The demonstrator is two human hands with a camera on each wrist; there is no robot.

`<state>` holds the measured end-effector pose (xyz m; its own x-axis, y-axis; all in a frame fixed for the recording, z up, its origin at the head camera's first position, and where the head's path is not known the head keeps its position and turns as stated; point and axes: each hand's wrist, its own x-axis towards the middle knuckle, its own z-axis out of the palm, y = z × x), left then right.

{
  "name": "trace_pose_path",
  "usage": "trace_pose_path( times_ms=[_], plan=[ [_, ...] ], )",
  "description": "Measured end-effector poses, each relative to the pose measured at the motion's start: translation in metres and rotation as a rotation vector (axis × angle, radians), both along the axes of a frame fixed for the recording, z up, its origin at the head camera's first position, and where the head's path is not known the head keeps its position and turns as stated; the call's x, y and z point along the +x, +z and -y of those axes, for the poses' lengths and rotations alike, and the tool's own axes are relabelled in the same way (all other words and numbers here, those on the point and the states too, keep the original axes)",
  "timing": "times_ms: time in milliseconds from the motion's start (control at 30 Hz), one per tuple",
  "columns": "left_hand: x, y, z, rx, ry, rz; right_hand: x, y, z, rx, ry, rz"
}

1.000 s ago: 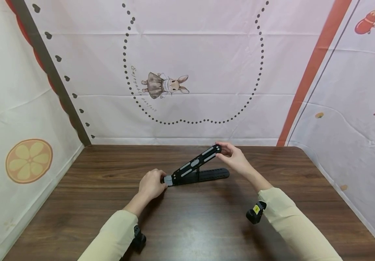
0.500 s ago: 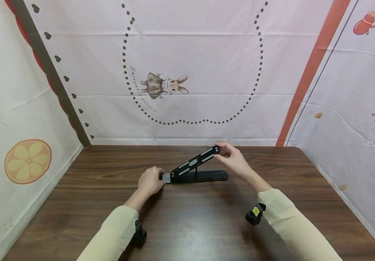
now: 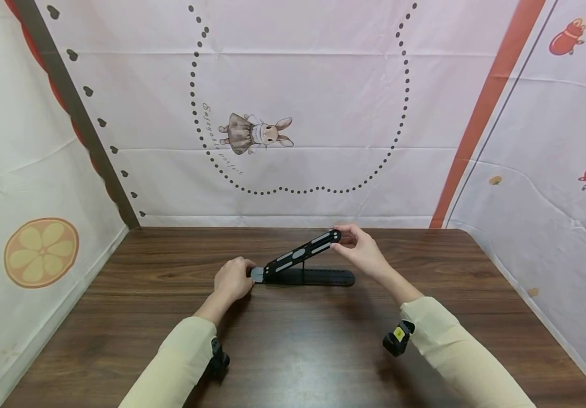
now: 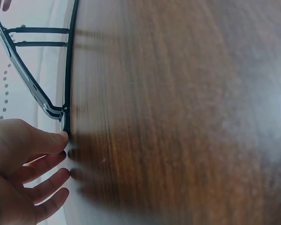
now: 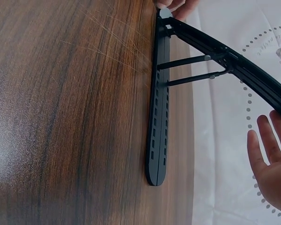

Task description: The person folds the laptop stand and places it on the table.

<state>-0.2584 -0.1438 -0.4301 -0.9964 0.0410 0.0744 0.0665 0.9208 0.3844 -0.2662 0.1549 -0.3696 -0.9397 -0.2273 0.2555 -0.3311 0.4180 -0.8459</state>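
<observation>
A black folding laptop stand (image 3: 299, 253) with pale grey pads lies on the table in the head view, its upper arm raised at a slant over the flat slotted base (image 3: 330, 277). My left hand (image 3: 233, 279) pinches the grey hinged end, thumb at the near side. At the raised tip, my right hand (image 3: 363, 249) holds the arm between thumb and fingers. Thin support struts (image 5: 189, 69) join the base and the upper arm in the right wrist view. The left wrist view shows the left thumb (image 4: 56, 140) on the hinge end, with the other fingers spread beside it.
The dark wood table (image 3: 293, 345) reaches back to a white printed cloth (image 3: 313, 113) hanging behind it. More cloth hangs along the left and right sides. A black camera (image 3: 398, 338) sits on the right wrist, another (image 3: 219, 358) on the left.
The stand's hinge end and my left hand have shifted slightly left and away. The raised tip, with my right hand on it, has come down a little, so the slant is flatter.
</observation>
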Motion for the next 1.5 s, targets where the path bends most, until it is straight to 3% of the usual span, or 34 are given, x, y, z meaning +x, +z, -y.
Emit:
trace_pose_path(
  times_ms=[600, 833, 1267, 1500],
  plan=[
    [-0.006, 0.000, 0.001, 0.000, 0.039, -0.007, 0.005, 0.001, 0.004, 0.042, -0.045, -0.009],
    [-0.006, -0.001, 0.000, -0.005, 0.053, -0.025, 0.005, 0.003, 0.005, 0.023, -0.044, 0.027],
    [0.007, 0.004, -0.012, 0.010, 0.010, -0.170, 0.002, -0.001, 0.004, -0.005, -0.033, 0.047],
    [0.011, 0.004, -0.026, 0.032, -0.007, -0.157, 0.015, 0.014, 0.009, 0.013, -0.025, 0.070]
  ],
)
